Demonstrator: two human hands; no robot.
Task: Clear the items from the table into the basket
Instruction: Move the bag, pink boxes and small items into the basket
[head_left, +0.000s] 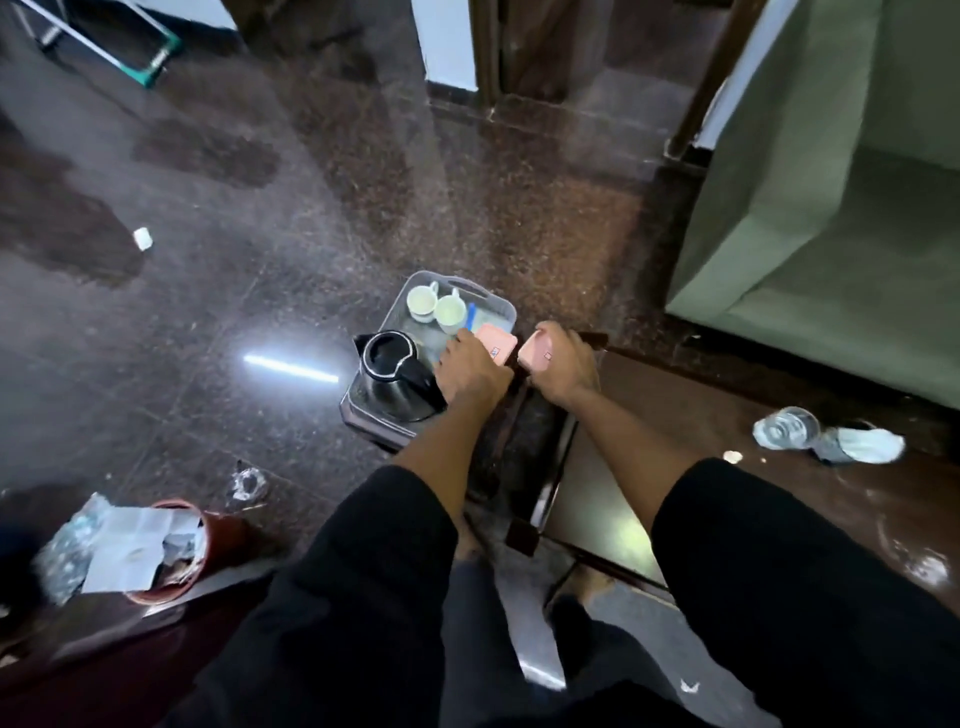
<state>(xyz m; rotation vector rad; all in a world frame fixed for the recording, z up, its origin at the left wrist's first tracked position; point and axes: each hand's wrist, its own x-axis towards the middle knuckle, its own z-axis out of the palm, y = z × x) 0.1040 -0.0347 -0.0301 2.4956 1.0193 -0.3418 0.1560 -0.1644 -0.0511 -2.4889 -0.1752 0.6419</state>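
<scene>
Pink packet (535, 355) half hidden, right hand (563, 364)

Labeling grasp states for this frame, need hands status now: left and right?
Left hand: over the basket, fingers on a pink packet, grip not clear.
Right hand: closed on another pink packet.

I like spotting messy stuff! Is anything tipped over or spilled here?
Yes. A clear plastic bottle lies on its side on the brown table, crumpled paper beside it. The bin at lower left overflows with paper.
</scene>
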